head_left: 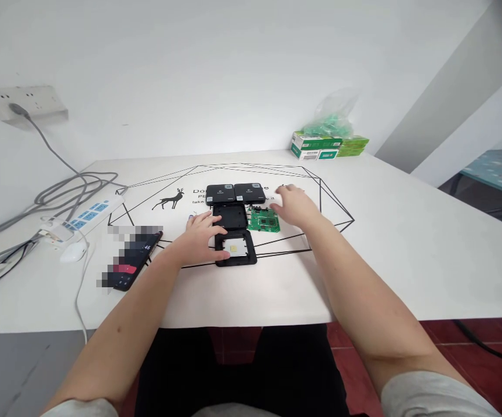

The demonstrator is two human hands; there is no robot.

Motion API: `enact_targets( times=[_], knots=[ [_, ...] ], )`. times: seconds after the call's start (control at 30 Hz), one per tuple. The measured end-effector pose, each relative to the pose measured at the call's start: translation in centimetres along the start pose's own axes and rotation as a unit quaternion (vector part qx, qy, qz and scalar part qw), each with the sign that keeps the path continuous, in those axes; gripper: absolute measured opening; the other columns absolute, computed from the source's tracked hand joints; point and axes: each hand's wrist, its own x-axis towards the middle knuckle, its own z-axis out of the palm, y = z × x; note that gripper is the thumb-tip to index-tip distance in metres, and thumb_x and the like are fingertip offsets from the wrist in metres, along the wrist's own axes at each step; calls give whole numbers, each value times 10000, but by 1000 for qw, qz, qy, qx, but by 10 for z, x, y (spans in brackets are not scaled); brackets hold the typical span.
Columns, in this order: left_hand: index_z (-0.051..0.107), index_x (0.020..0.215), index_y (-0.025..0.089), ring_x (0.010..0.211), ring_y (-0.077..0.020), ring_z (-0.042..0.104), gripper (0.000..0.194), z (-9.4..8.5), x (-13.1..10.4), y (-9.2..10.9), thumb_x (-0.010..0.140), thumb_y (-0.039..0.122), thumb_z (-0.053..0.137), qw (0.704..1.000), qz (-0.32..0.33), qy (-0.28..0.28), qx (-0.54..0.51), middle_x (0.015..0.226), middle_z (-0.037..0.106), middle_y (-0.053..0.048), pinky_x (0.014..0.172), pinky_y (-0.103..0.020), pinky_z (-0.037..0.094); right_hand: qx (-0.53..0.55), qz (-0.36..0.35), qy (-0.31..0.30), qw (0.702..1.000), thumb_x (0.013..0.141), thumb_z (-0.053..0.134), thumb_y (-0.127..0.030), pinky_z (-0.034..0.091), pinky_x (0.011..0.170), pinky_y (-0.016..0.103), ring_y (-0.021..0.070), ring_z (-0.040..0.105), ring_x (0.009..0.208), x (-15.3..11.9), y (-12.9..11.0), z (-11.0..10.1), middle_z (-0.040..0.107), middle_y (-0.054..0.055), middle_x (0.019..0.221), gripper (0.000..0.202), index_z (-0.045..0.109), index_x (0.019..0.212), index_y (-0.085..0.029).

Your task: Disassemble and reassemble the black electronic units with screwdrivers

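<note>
My left hand [199,238] is open, its fingers spread at the left edges of two black plastic case halves. Its thumb reaches over the nearer half [251,259], which has a white plate with a yellowish square inside. Just beyond lies the other half, a shallow black shell [233,217]. To the right of that shell, a green circuit board [265,220] lies flat. My right hand [295,205] hovers over or rests on the mat by the board's upper right corner, thumb and fingers apart. Two closed black boxes [220,194] [250,193] sit side by side behind.
A phone [135,263] lies at the left, partly pixelated. Farther left are a power strip [92,215], a white charger [73,251] and coiled grey cables [77,179]. Green-and-white boxes [316,142] under a plastic bag [333,119] stand at the back right.
</note>
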Motion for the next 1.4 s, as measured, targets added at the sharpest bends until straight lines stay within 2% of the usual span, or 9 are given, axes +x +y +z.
enact_targets(
  times=[0.13, 0.27, 0.6, 0.83, 1.0, 1.17, 1.23, 1.33, 1.4],
  knots=[
    [761, 1306, 284, 1706, -433, 202, 615, -5, 0, 3, 838, 665, 879, 1000, -8, -20, 0, 1776, 425, -124, 1355, -708, 140, 132, -272, -157, 940, 964, 733, -348, 531, 908, 349, 261, 710, 1050, -26, -44, -3, 769, 104, 1170, 280, 737, 1199, -197],
    [774, 1244, 286, 1669, -432, 300, 623, -6, 1, 3, 771, 658, 935, 999, 4, -31, -11, 1728, 500, -125, 1345, -702, 185, 102, -359, -231, 899, 888, 791, -285, 443, 736, 319, 233, 654, 889, -46, -71, 5, 747, 79, 1016, 261, 744, 1127, -188],
    [780, 1220, 282, 1641, -428, 349, 588, -3, 3, 0, 772, 634, 927, 1000, 12, -17, -18, 1679, 558, -116, 1319, -684, 259, 115, -315, -191, 922, 755, 736, -139, 467, 743, 321, 234, 629, 912, -45, -67, -10, 718, 75, 999, 258, 647, 989, -200],
    [785, 1205, 289, 1643, -410, 352, 551, -1, 3, -5, 776, 609, 916, 998, 31, -7, -52, 1631, 606, -96, 1288, -627, 371, -13, -181, -309, 933, 666, 741, -128, 379, 585, 323, 187, 563, 700, -35, -26, -21, 637, 9, 814, 271, 522, 772, -247],
    [787, 1162, 297, 1614, -403, 385, 508, -1, 3, -6, 767, 583, 927, 997, 40, 1, -61, 1582, 640, -87, 1261, -615, 418, -40, -159, -302, 939, 611, 781, -101, 418, 555, 329, 226, 654, 804, -38, -29, -14, 692, 66, 1058, 371, 544, 858, -245],
    [778, 1116, 282, 1577, -391, 415, 497, -4, 2, -2, 741, 564, 942, 997, 39, -7, -68, 1548, 651, -94, 1234, -584, 450, -9, -142, -311, 940, 722, 841, -280, 428, 601, 327, 247, 691, 852, -32, -23, -15, 737, 58, 1029, 342, 604, 967, -248],
    [774, 1102, 279, 1563, -380, 425, 486, -6, 1, -1, 738, 550, 947, 997, 40, -9, -71, 1536, 655, -95, 1220, -565, 464, 9, -149, -258, 954, 834, 796, -360, 435, 643, 327, 240, 685, 835, -25, -18, -12, 754, 67, 1018, 267, 645, 1020, -242],
    [778, 1100, 283, 1554, -385, 428, 481, -6, 1, -2, 740, 556, 945, 996, 46, -8, -72, 1528, 656, -93, 1217, -573, 458, -1, -162, -171, 972, 910, 728, -311, 430, 690, 319, 236, 686, 879, -15, -15, -4, 774, 96, 1088, 168, 707, 1051, -222],
    [782, 1098, 283, 1556, -395, 420, 487, -6, 1, -2, 737, 566, 946, 996, 47, -9, -74, 1533, 652, -93, 1216, -581, 453, -9, -172, -180, 968, 918, 709, -275, 427, 695, 312, 226, 687, 866, -11, -18, 5, 786, 86, 1042, 86, 740, 971, -216]
  ],
)
